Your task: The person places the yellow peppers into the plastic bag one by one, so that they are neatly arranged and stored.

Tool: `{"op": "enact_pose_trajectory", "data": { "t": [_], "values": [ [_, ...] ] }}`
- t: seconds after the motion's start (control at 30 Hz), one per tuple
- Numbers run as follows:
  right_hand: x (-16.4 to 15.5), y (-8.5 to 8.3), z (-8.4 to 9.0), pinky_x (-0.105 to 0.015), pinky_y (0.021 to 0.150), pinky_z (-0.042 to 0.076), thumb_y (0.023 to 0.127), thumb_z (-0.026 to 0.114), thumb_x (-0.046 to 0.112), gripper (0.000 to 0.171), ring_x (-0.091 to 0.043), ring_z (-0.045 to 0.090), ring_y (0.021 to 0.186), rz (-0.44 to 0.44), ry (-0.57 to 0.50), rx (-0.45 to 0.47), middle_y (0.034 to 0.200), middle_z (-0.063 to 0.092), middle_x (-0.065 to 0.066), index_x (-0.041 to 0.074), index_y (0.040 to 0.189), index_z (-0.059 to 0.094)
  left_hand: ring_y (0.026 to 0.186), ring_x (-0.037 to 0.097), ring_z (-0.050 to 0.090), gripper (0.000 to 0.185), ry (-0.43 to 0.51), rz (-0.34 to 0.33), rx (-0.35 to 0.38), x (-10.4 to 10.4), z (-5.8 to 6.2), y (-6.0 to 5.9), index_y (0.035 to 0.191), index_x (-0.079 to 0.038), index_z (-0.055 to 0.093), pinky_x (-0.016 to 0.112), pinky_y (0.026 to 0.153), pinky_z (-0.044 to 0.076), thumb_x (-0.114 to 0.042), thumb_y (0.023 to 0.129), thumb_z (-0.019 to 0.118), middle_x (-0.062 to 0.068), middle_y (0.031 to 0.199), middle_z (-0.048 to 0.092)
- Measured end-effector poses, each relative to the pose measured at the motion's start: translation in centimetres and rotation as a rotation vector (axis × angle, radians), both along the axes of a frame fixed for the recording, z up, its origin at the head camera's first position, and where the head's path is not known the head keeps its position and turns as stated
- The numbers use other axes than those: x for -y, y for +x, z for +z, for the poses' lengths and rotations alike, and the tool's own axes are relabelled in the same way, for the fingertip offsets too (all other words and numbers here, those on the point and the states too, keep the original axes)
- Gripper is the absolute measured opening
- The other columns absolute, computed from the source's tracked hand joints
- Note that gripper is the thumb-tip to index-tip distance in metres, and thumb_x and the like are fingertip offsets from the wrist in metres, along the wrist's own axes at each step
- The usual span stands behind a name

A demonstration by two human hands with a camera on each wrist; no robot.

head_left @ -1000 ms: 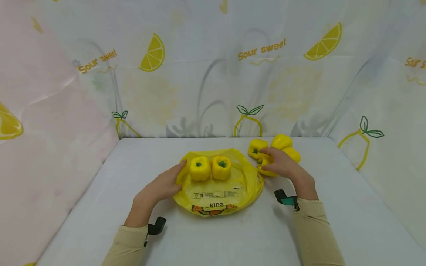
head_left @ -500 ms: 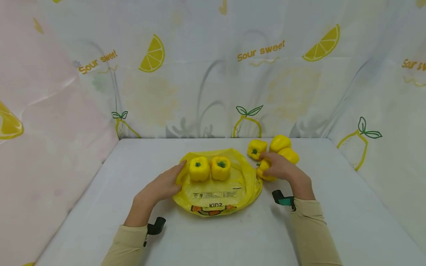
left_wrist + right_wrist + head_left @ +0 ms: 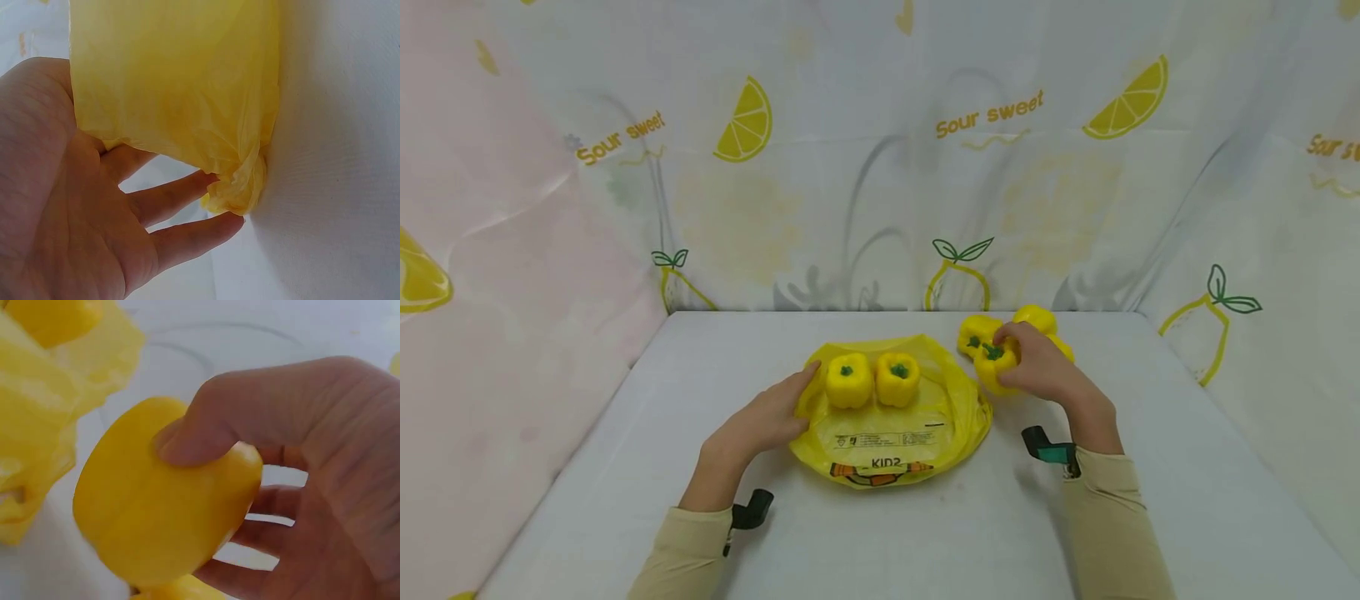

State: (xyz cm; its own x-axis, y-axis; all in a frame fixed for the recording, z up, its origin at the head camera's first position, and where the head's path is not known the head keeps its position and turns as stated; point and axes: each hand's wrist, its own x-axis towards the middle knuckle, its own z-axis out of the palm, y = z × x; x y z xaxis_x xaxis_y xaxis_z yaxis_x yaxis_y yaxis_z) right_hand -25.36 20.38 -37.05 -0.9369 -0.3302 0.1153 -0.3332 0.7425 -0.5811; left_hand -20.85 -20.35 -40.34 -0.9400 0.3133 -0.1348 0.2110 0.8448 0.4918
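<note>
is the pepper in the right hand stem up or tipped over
Roughly stem up, tilted: the pepper gripped by the right hand shows its green stem on top in the head view.

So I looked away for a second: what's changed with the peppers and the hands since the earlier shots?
The right hand has lifted the pepper it grips and turned it stem-up; a second ago it lay on its side on the table. Unchanged: the left hand at the yellow bag's edge, two peppers on the bag, and the other peppers behind.
</note>
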Motion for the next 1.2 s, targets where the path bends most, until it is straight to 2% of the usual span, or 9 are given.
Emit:
{"op": "enact_pose_trajectory", "data": {
  "t": [0.2,0.33,0.43,0.67,0.77,0.9,1.03,1.2],
  "values": [
    [1.2,0.6,1.1,-0.052,0.102,0.045,0.078,0.068,0.005,0.062,-0.032,0.047,0.117,0.044,-0.169,-0.010,0.141,0.045,-0.018,0.004,0.137,0.048,0.151,0.037,0.026,0.083,-0.003,-0.001,0.001,0.0,0.0,-0.1,0.161,-0.013,0.015,0.057,0.122,0.023,-0.006,0.086,0.050,0.014,0.164,0.027],
    [2.5,1.0,1.3,-0.058,0.108,0.043,0.081,0.069,0.005,0.059,-0.031,0.047,0.119,0.083,-0.238,0.016,0.140,0.042,-0.015,0.011,0.137,0.051,0.151,0.036,0.027,0.082,-0.005,0.003,0.000,0.1,-0.1,-0.1,0.161,-0.013,0.016,0.057,0.122,0.023,-0.006,0.087,0.051,0.014,0.164,0.027],
    [3.4,1.0,1.1,-0.057,0.109,0.043,0.081,0.070,0.005,0.056,-0.028,0.047,0.119,0.104,-0.263,0.031,0.137,0.044,-0.011,0.015,0.133,0.054,0.151,0.037,0.026,0.082,-0.006,0.002,0.004,0.1,-0.2,-0.1,0.161,-0.013,0.015,0.057,0.122,0.023,-0.006,0.087,0.051,0.014,0.164,0.027],
    [5.1,0.6,-0.4,-0.051,0.108,0.046,0.080,0.073,0.012,0.053,-0.025,0.051,0.120,0.138,-0.184,0.026,0.133,0.054,-0.005,0.016,0.131,0.057,0.151,0.036,0.027,0.082,-0.001,0.001,0.007,0.0,-0.2,-0.1,0.161,-0.013,0.015,0.057,0.122,0.023,-0.007,0.087,0.051,0.014,0.164,0.027],
    [5.5,0.2,-1.3,-0.050,0.108,0.047,0.080,0.074,0.012,0.053,-0.026,0.053,0.122,0.152,-0.168,0.031,0.132,0.055,-0.007,0.012,0.130,0.058,0.151,0.037,0.027,0.082,-0.001,0.000,0.008,0.0,-0.1,-0.1,0.161,-0.013,0.015,0.057,0.122,0.023,-0.007,0.087,0.051,0.014,0.164,0.028],
    [5.8,-0.2,-2.3,-0.046,0.103,0.049,0.078,0.078,0.012,0.046,-0.027,0.054,0.113,0.151,-0.163,0.018,0.125,0.057,-0.010,0.007,0.120,0.060,0.151,0.037,0.027,0.082,0.000,-0.005,0.004,0.0,0.1,0.0,0.161,-0.012,0.015,0.057,0.122,0.023,-0.007,0.087,0.050,0.015,0.163,0.028],
    [5.9,-0.5,-2.9,-0.040,0.094,0.045,0.078,0.080,0.015,0.037,-0.024,0.050,0.103,0.145,-0.127,0.038,0.115,0.057,-0.008,0.009,0.108,0.060,0.151,0.037,0.027,0.081,0.003,-0.013,-0.006,0.0,0.2,0.1,0.160,-0.010,0.016,0.057,0.122,0.023,-0.007,0.087,0.050,0.015,0.163,0.028],
    [6.0,-0.5,-3.0,-0.045,0.101,0.044,0.081,0.080,0.019,0.036,-0.026,0.051,0.109,0.154,-0.077,0.077,0.119,0.058,-0.008,0.010,0.108,0.058,0.150,0.037,0.028,0.080,0.005,-0.016,-0.011,0.0,0.3,0.1,0.160,-0.009,0.017,0.056,0.122,0.024,-0.007,0.087,0.051,0.014,0.163,0.028]
  ]
}}
